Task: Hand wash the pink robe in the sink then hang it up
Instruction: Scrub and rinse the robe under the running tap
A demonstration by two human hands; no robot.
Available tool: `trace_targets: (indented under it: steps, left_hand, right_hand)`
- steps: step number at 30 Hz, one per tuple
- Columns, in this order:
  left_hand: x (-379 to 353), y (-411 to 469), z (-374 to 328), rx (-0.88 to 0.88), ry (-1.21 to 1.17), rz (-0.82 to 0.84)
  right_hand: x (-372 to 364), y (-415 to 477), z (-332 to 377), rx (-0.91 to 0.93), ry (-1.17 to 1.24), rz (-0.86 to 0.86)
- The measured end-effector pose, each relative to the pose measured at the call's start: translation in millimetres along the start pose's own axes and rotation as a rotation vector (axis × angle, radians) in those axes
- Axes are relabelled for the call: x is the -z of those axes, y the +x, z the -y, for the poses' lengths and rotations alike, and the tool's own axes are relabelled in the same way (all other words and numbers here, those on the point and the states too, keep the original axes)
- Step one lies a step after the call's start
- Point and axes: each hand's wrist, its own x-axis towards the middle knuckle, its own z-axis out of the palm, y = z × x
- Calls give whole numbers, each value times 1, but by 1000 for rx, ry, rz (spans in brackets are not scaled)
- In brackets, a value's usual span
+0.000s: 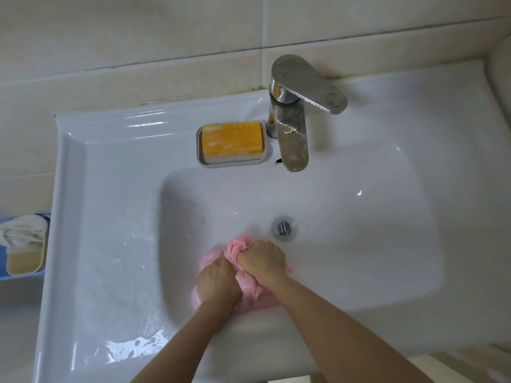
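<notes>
Two bare forearms reach in over the near edge of the sink [110, 244]. The left hand [218, 280] is curled into a fist around a fold of the pink robe [249, 290]. The right hand [264, 262], just beyond it and touching it, is clenched on another bunch, with its knuckles up.

The robe lies wadded at the bottom of the basin against its near wall, just to the near-left of the drain [284, 228]. It looks soaked, so it is likely heavier than it appears, limp and a little slick. It should be safe to squeeze hard. Full-fisted grips on thick gathers, as here, should hold better than fingertip pinches.

Bunched like this, it has no clear collar or hem. The wad runs roughly left to right along the near wall, and a twisted tuft sticks out toward the back edge. There the faucet [293, 134] stands beside the orange soap [231, 142].
</notes>
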Motion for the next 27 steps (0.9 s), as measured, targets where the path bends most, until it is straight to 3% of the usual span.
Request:
trace_targets:
  steps: [7,11,18,27]
  left_hand:
    - [12,29,1,-91,67,195]
    - [7,21,-2,-26,56,175]
    - [0,9,8,-4,9,152]
    - [3,3,5,13,-59,167]
  right_hand:
    - [10,19,14,-105,-56,154]
    - [6,11,8,-72,-19,40]
    - [0,-29,-10,-183,426,-148]
    - [15,-27,-24,-297,589,8]
